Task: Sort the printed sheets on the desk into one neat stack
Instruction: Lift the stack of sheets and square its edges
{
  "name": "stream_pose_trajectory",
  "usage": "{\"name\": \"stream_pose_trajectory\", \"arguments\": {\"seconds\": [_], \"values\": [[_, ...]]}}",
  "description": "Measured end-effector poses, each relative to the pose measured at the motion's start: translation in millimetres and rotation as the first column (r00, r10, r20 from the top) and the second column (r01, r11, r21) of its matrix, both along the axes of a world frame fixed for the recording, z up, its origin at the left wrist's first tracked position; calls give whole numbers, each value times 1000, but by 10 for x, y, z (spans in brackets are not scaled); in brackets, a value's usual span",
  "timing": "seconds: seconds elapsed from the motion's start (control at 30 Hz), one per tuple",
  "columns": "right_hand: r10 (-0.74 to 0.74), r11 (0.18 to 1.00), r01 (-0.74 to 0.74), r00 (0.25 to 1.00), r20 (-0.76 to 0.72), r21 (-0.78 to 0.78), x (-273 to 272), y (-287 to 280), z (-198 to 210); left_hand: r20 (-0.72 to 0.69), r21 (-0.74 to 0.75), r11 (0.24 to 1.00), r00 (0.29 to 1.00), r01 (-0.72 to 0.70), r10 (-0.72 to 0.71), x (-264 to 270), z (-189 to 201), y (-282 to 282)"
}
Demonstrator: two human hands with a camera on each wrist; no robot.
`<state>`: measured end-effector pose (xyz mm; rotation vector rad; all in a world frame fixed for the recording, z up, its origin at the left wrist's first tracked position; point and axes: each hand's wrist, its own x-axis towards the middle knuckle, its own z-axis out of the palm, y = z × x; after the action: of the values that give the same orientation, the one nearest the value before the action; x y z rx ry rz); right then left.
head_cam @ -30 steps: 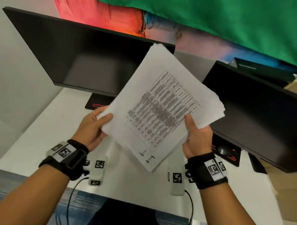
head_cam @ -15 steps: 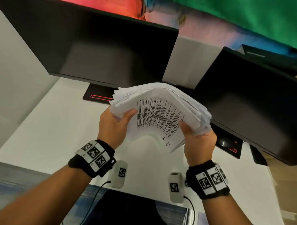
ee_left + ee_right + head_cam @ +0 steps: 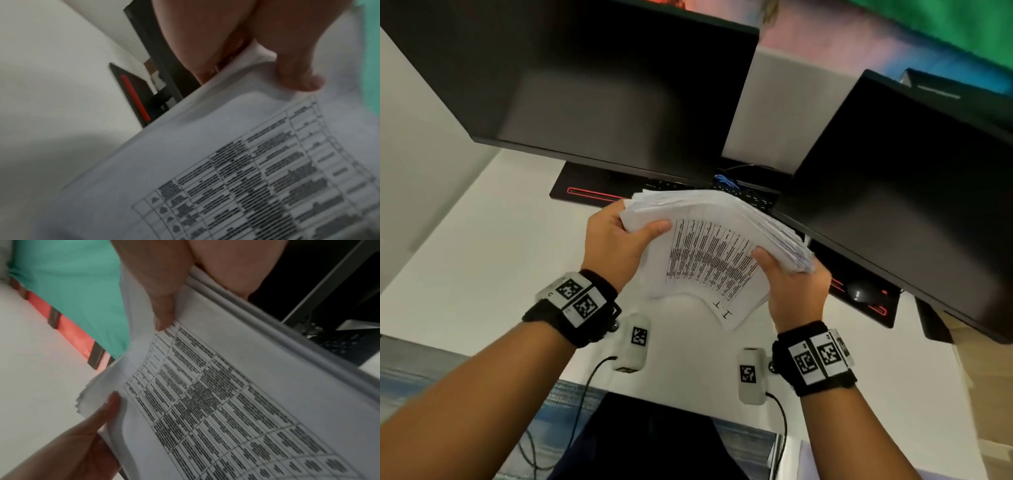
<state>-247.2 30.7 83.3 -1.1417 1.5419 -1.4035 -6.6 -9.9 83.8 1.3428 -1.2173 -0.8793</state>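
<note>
A thick stack of printed sheets [image 3: 709,253] with a table of dark text on its top page hangs above the white desk [image 3: 482,260]. My left hand [image 3: 619,236] grips its left edge, thumb on the top page. My right hand [image 3: 787,277] grips the right edge, thumb on top, fingers hidden underneath. The stack bows upward between the hands and its far edges are fanned. In the left wrist view my thumb [image 3: 296,71] presses the top sheet [image 3: 246,162]. In the right wrist view the stack [image 3: 226,394] is pinched at its edge by my right thumb [image 3: 162,305].
Two dark monitors [image 3: 592,89] [image 3: 914,192] stand right behind the stack, their black bases with red lines [image 3: 592,195] on the desk. A black mouse [image 3: 859,291] lies under the right monitor. Cables run off the desk's near edge. A dark chair [image 3: 654,442] is below.
The stack has come down from a raised, tilted hold to lower over the desk and now bows upward. Both hands moved closer together along its side edges.
</note>
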Motion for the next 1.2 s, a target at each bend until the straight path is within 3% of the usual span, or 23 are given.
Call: {"name": "stream_pose_trajectory", "arguments": {"seconds": [0.13,0.3,0.47,0.57,0.77,0.93,1.2], "values": [[-82,990,89,995,63,-105,66,35,30,49,-103,994,998,-41,47,-86,82,79],[-98,978,112,991,91,-177,158,81,22,22,-26,999,999,29,-29,-134,-40,196],[-171,965,196,974,150,-173,149,-5,79,-70,-88,994,995,71,-77,-136,57,146],[-205,955,237,962,183,-177,144,-22,99,-66,-128,992,998,6,-15,-165,86,112],[-233,953,251,965,121,-171,160,-13,121,-86,-148,982,990,-121,109,-184,149,38],[-221,960,229,973,64,-160,168,-9,96,-23,-119,984,991,-135,133,-213,174,-14],[-218,958,219,976,30,-184,143,-7,120,-66,-111,986,991,-122,116,-219,250,-63]]}}
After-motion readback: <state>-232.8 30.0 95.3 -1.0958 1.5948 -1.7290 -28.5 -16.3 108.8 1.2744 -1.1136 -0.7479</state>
